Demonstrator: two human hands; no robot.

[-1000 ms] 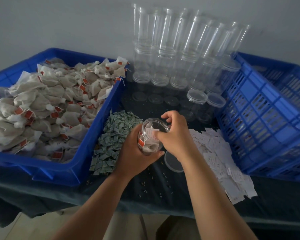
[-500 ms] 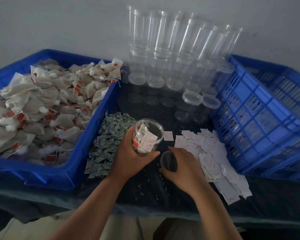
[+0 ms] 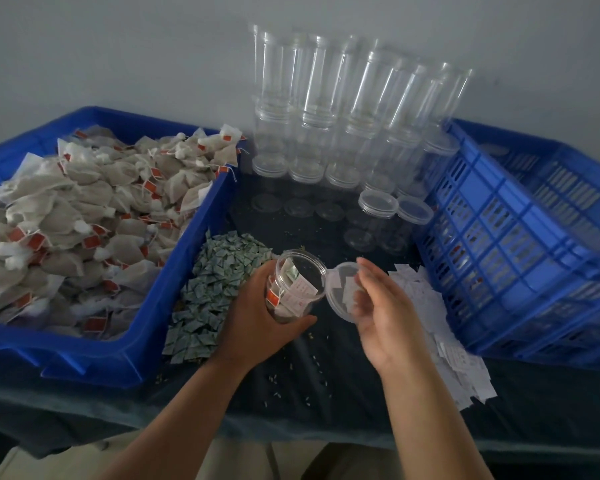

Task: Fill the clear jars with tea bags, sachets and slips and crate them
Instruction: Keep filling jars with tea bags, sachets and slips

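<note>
Capping looks to be the step in hand; the left hand (image 3: 257,320) has its fingers wrapped round the filled jar (image 3: 293,289), tilted open-mouthed over the near middle of the table (image 3: 326,375); the right hand (image 3: 381,306) pinches the lid (image 3: 338,289) just right of the rim; next the lid needs squaring over the mouth and pressing on, then the jar goes to the crate (image 3: 499,271) on the right.
</note>
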